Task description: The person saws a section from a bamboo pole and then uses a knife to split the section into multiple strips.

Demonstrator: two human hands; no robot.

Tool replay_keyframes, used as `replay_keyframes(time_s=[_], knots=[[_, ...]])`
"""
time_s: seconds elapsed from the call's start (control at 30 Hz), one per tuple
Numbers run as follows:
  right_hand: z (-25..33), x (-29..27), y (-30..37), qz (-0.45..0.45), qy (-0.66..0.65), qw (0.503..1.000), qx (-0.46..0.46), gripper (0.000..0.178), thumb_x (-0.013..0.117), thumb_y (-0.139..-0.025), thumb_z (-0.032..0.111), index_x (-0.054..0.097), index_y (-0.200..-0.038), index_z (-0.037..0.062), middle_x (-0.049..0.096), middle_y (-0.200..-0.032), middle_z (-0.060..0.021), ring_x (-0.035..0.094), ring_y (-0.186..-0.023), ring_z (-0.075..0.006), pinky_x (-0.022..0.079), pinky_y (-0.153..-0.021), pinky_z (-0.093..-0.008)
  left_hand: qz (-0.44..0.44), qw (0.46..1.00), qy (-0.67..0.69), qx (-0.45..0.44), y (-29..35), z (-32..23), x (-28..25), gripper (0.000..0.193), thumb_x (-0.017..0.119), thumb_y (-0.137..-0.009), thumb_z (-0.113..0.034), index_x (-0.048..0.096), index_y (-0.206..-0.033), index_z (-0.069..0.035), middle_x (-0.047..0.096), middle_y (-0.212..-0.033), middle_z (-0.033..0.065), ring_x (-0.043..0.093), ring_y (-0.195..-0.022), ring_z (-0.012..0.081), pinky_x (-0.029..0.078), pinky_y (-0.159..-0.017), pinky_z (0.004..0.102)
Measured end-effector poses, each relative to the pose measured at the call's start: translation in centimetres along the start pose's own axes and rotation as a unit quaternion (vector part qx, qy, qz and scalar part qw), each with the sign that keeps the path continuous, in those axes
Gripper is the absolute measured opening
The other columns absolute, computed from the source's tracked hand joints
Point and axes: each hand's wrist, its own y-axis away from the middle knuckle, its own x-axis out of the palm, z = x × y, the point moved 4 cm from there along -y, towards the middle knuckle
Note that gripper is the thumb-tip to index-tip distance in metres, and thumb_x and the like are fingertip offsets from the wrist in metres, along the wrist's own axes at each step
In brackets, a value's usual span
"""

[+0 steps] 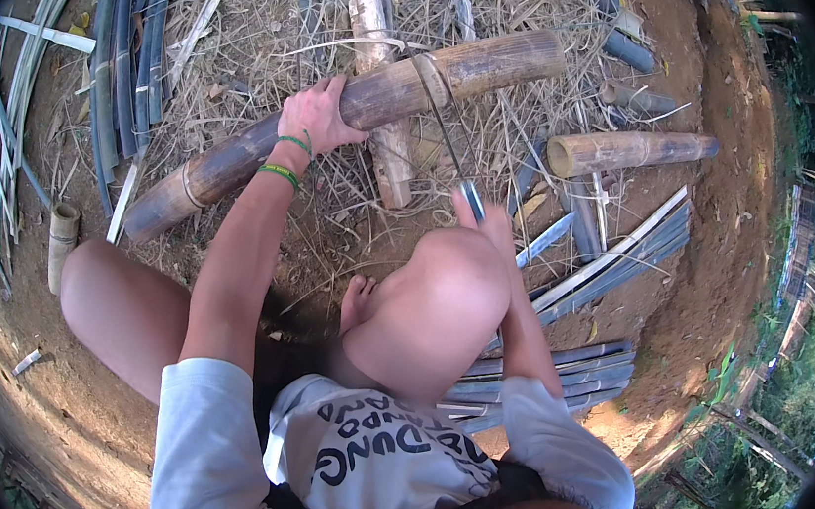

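A thick brown bamboo pole (pixel 391 95) lies slantwise in front of me, resting across a short pale log (pixel 391 169). My left hand (pixel 317 117) presses down on the pole left of the log, its fingers wrapped over the top. In my right hand (pixel 486 221), by my right knee, is the handle of a hand saw (pixel 447 131). Its long, narrow dark blade reaches up to the pole and crosses it near a node, right of the log. The right hand is slightly blurred, and the knee partly hides its wrist.
A cut bamboo section (pixel 630 150) lies at the right, above split bamboo strips (pixel 616 257). More strips (pixel 550 379) lie beside my right leg. Dark bamboo lengths (pixel 116 76) and thin pale slivers (pixel 4 148) are at the far left. Dry shavings (pixel 255 32) cover the ground ahead.
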Motion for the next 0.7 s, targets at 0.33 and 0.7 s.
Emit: replay_keyframes(time_s=[0.33, 0.7], knots=[[5.5, 0.5, -6.5, -0.019, -0.017, 0.999, -0.022, 0.068, 0.064, -0.101, 0.056, 0.075, -0.092, -0.0105, 0.070, -0.082, -0.0352, 0.073, -0.085, -0.0525, 0.056, -0.074, -0.0549, 0.001, 1.000, 0.005, 0.000, -0.1, 0.7, 0.0, 0.103, 0.089, -0.062, -0.058, 0.056, -0.146, -0.009, 0.071, -0.128, 0.0205, 0.073, -0.109, 0.0394, 0.059, -0.097, 0.0485], [2.8, 1.3, -8.4, -0.084, 0.000, 0.996, -0.006, 0.069, 0.062, -0.100, 0.057, 0.074, -0.086, -0.0095, 0.068, -0.080, -0.0369, 0.070, -0.088, -0.0563, 0.054, -0.077, -0.0586, 0.081, 0.997, -0.003, 0.001, -2.9, 0.0, -1.4, 0.104, 0.090, -0.061, -0.059, 0.056, -0.146, -0.009, 0.074, -0.121, 0.0190, 0.074, -0.109, 0.0376, 0.059, -0.097, 0.0475]])
